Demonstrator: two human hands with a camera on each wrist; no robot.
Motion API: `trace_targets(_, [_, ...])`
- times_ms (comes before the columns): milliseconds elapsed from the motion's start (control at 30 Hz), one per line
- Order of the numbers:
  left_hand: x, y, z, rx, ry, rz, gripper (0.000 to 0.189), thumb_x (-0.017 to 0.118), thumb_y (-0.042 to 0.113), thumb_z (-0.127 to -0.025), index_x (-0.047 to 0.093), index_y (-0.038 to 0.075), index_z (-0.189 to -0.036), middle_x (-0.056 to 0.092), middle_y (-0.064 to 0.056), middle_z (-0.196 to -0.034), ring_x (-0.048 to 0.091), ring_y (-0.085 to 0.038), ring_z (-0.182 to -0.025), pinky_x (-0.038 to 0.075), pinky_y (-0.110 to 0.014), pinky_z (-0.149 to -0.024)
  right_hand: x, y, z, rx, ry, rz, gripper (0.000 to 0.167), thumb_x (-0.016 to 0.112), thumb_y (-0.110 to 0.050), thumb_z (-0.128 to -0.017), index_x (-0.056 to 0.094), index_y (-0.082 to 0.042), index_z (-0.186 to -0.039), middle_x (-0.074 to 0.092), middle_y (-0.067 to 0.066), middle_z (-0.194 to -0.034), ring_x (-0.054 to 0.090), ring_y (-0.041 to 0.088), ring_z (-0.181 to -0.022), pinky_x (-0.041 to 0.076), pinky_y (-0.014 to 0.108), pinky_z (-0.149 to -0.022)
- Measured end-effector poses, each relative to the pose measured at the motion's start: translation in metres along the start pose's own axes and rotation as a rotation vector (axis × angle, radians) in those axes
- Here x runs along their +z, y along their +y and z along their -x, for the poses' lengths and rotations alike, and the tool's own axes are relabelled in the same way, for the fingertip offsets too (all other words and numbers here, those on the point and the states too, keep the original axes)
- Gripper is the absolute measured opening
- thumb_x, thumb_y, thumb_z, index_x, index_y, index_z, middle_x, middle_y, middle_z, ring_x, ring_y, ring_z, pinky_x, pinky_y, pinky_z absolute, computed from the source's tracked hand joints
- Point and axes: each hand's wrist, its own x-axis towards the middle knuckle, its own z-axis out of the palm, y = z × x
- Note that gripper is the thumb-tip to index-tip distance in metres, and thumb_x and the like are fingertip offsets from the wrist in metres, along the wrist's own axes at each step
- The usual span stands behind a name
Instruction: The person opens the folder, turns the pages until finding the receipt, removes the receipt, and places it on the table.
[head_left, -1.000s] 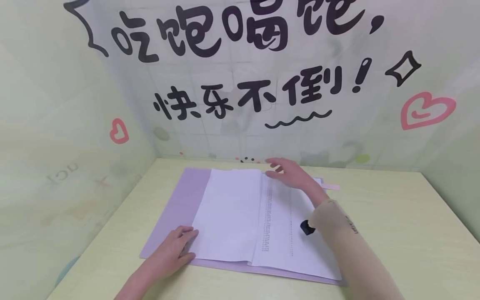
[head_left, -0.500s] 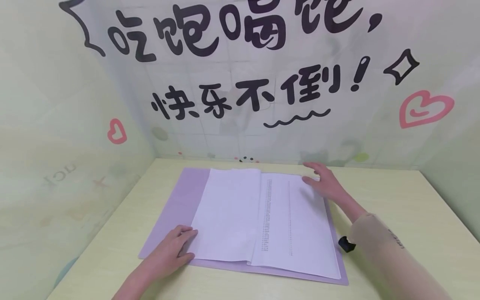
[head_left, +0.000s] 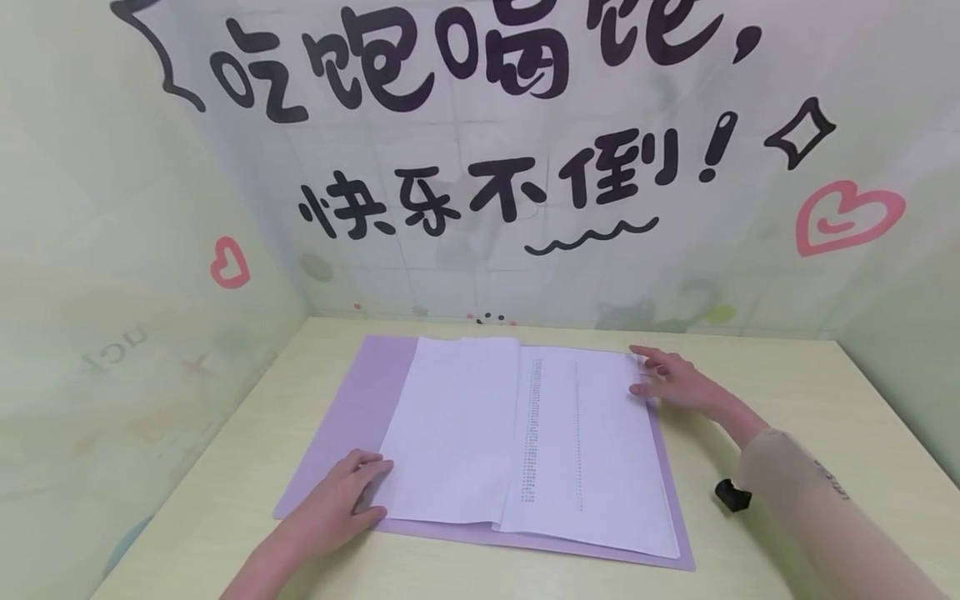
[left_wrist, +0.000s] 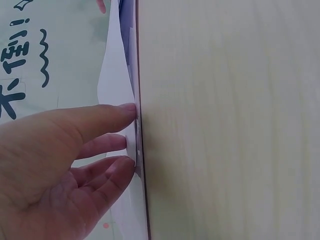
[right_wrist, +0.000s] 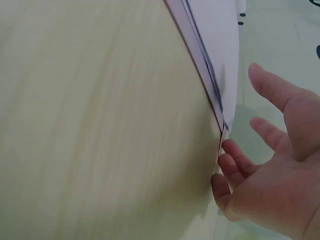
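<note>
Lying between both hands' fingers (head_left: 375,472) (head_left: 662,365) is a folder (head_left: 360,400).

Your head view bright, page print (head_left: 530,433) blurred at five o'clock, right wrist view dimmer, soft shadow (right_wrist: 187,195) near six o'clock

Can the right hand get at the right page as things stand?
Likely yes: the right hand is at the far outer corner of the right page, and nothing visible blocks its way.
</note>
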Motion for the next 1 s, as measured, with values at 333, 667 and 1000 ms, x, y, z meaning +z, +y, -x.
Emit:
trace_targets(333, [0.001, -0.004, -0.001, 0.042, -0.007, -0.007, 0.053, 0.081, 0.014, -0.078, 0.062, 0.001, -0.125, 0.059, -0.009, -0.119, 0.058, -0.017, -0.098, 0.055, -0.036, -0.088, -0.006, 0.011, -0.003, -0.007, -0.075, 0.117, 0.084, 0.078, -0.037, -0.082, 0.04, -0.007, -0.15, 0.037, 0.034, -0.141, 0.036, 0.049, -0.127, 0.034, 0.069, -0.103])
trace_targets(667, [-0.003, -0.001, -0.002, 0.015, -0.026, 0.003, 0.053, 0.081, 0.014, -0.078, 0.062, -0.001, -0.126, 0.059, -0.01, -0.12, 0.056, -0.015, -0.097, 0.054, -0.035, -0.087, -0.004, 0.01, -0.007, -0.031, -0.063, 0.238, 0.084, 0.078, -0.039, -0.082, 0.04, -0.004, -0.149, 0.033, 0.039, -0.142, 0.031, 0.059, -0.128, 0.03, 0.073, -0.101])
trace_targets(1000, [-0.002, -0.003, -0.003, 0.022, -0.029, 0.002, 0.054, 0.081, 0.014, -0.078, 0.062, 0.0, -0.126, 0.059, -0.01, -0.119, 0.055, -0.014, -0.096, 0.054, -0.034, -0.086, 0.0, 0.002, -0.001, -0.024, -0.008, 0.273, 0.078, 0.078, -0.036, -0.082, 0.045, -0.005, -0.146, 0.038, 0.04, -0.139, 0.035, 0.062, -0.126, 0.035, 0.078, -0.095])
